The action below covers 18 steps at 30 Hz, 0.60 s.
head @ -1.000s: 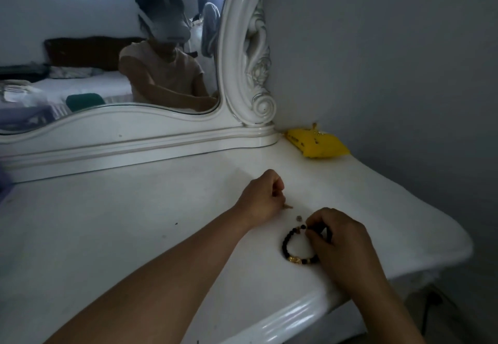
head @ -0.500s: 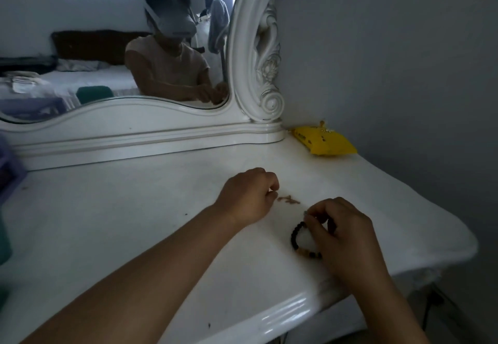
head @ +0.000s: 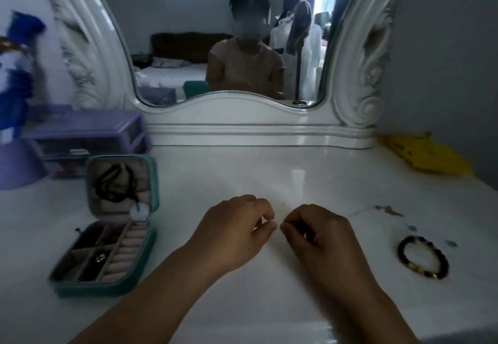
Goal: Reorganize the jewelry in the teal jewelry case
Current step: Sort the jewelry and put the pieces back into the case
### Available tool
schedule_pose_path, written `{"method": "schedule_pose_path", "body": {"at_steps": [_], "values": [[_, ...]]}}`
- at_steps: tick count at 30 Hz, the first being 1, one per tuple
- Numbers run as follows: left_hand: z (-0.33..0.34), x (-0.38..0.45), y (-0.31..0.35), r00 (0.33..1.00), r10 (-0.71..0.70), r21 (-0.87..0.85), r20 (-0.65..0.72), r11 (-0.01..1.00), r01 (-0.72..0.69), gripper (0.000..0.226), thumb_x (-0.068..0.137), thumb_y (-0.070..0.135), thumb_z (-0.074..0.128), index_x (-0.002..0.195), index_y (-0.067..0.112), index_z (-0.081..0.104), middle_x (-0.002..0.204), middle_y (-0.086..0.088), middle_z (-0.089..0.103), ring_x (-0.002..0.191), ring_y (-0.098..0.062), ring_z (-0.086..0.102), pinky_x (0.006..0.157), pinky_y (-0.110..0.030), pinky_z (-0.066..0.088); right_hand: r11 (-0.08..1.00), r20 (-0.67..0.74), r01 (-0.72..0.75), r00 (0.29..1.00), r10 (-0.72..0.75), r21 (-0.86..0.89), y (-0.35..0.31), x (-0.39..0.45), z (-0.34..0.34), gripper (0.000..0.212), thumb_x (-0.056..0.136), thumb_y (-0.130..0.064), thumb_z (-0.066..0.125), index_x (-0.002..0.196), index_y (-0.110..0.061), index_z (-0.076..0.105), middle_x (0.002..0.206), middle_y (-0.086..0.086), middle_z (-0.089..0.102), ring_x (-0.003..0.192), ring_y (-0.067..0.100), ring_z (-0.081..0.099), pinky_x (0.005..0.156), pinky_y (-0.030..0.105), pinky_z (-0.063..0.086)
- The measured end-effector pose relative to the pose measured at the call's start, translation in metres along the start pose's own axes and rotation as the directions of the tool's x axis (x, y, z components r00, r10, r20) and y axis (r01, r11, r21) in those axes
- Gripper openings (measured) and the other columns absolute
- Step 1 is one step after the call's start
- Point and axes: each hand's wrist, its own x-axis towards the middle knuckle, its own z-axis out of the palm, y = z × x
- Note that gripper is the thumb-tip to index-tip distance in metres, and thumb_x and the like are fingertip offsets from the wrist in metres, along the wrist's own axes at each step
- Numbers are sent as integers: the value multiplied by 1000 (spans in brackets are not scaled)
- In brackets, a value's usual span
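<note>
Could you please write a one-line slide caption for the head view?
Both hands pinch together between the open teal jewelry case and a beaded bracelet lying on the vanity.

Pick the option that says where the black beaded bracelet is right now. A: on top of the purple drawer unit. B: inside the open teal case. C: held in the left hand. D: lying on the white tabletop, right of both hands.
D: the black beaded bracelet lies free on the white tabletop, beyond the right hand and far from the teal case.

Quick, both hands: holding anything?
Left hand: fingers pinched shut, contents cannot be told.
Right hand: fingers curled shut, contents cannot be told.
</note>
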Motion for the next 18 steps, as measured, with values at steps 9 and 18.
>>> {"method": "schedule_pose_path", "body": {"at_steps": [9, 18], "values": [[-83, -69, -97, 913, -297, -54, -280, 954, 294, 9, 80, 40, 62, 82, 32, 63, 80, 18, 60, 70, -2, 57, 65, -17, 43, 986, 128, 83, 987, -102, 145, -65, 35, 55, 15, 81, -30, 61, 67, -30, 56, 68, -11, 59, 69, 6, 54, 58, 14, 40], [-100, -88, -168, 677, -629, -332, -382, 777, 534, 19, 78, 26, 70, 86, 20, 55, 87, 6, 59, 68, -13, 55, 58, -23, 41, 985, 234, 52, 968, -90, 167, -124, 81, 109, 39, 84, -39, 60, 117, -21, 50, 100, -4, 59, 76, 7, 51, 66, 22, 38]]}}
